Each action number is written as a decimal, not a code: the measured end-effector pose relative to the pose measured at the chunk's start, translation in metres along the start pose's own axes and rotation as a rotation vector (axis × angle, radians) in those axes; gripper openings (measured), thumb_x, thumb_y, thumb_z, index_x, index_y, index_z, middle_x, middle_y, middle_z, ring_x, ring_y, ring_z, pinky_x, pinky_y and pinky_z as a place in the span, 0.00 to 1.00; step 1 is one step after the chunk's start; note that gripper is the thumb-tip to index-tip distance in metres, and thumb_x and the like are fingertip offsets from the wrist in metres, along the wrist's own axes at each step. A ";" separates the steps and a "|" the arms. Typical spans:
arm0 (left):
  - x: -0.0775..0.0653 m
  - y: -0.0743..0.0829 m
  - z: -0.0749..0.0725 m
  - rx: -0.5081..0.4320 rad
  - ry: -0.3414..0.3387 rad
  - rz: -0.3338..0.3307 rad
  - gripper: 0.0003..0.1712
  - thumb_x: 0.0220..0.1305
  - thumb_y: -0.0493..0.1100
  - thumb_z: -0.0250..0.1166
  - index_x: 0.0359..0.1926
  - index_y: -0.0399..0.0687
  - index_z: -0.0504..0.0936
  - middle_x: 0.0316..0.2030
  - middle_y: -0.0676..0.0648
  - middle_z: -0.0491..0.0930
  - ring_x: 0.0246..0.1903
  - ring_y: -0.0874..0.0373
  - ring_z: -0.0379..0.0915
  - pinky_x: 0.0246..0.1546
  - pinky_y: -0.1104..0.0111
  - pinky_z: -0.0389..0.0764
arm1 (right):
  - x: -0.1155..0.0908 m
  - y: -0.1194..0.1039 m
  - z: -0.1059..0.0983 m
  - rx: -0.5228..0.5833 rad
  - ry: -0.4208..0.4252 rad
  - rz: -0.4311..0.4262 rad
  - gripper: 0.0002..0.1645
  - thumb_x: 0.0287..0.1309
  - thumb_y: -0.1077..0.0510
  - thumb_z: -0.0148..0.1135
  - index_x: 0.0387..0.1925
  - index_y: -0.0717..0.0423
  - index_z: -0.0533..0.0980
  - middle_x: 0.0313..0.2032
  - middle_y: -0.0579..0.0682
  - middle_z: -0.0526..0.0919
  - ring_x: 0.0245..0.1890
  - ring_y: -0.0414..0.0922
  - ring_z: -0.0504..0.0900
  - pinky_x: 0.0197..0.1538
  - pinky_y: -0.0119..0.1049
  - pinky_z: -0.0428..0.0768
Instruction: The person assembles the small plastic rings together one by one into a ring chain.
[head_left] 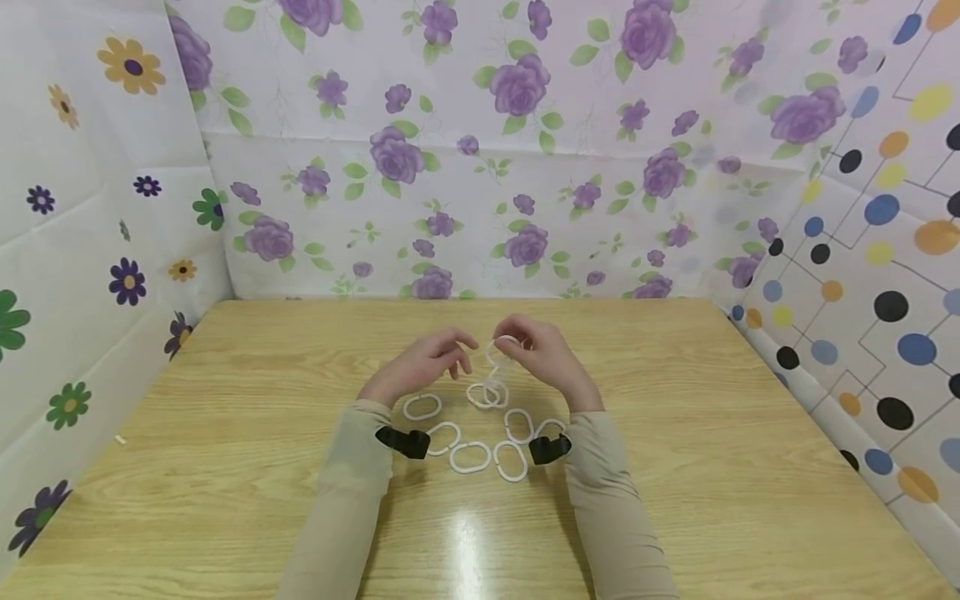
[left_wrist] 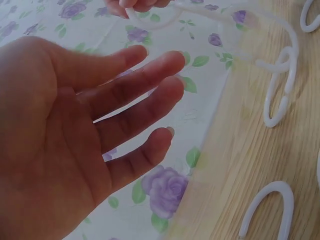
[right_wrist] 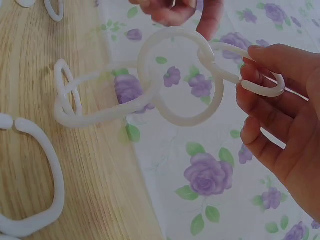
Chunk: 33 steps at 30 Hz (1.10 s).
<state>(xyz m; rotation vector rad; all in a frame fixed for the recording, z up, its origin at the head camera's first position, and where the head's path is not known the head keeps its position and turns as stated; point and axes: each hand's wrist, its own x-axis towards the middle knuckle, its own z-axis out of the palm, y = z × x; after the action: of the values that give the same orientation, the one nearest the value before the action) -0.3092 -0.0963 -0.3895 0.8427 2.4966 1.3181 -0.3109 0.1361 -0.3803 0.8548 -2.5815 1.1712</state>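
My right hand (head_left: 547, 354) pinches a white plastic chain link (right_wrist: 270, 92) between thumb and fingers, above the table. From it hangs a short chain of joined links, including a round-looking link (right_wrist: 192, 121) and a longer one (right_wrist: 100, 117). The chain's lower end (left_wrist: 272, 122) rests on the wood. My left hand (head_left: 423, 362) is held beside the chain, its fingers spread and slightly bent, with nothing in them. In the left wrist view its palm (left_wrist: 60, 135) is bare. Loose white links lie nearer me, among them one link (head_left: 422, 396) by the left wrist and another (head_left: 470, 471) in the middle.
The wood-grain table (head_left: 247, 500) is bounded by a rose-patterned sheet (head_left: 465, 217) at the back and patterned sheets at both sides. A small white piece (head_left: 120, 439) lies near the left edge. Black wrist cameras sit over some loose links.
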 end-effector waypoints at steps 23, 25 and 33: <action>0.006 0.009 0.012 0.108 0.010 -0.005 0.11 0.73 0.48 0.54 0.39 0.47 0.79 0.29 0.48 0.79 0.32 0.48 0.74 0.32 0.66 0.70 | 0.004 -0.009 0.009 0.180 -0.080 -0.111 0.05 0.64 0.60 0.60 0.39 0.56 0.79 0.45 0.54 0.78 0.46 0.48 0.79 0.46 0.37 0.84; 0.005 0.009 0.012 0.102 0.010 -0.008 0.11 0.73 0.48 0.54 0.37 0.48 0.78 0.29 0.46 0.79 0.30 0.51 0.72 0.31 0.66 0.69 | 0.004 -0.009 0.010 0.181 -0.091 -0.110 0.06 0.64 0.60 0.60 0.40 0.56 0.79 0.45 0.55 0.78 0.46 0.49 0.79 0.47 0.40 0.84; 0.003 0.007 0.008 0.066 0.021 -0.011 0.13 0.73 0.48 0.54 0.37 0.43 0.78 0.30 0.47 0.80 0.38 0.41 0.77 0.38 0.64 0.73 | 0.002 0.003 0.005 0.144 -0.210 0.021 0.14 0.68 0.51 0.57 0.51 0.51 0.75 0.54 0.52 0.74 0.53 0.49 0.76 0.51 0.49 0.79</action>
<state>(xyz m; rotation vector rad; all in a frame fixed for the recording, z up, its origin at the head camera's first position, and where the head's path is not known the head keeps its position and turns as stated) -0.3053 -0.0857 -0.3884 0.8312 2.5702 1.2542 -0.3139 0.1336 -0.3847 1.0340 -2.7014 1.3542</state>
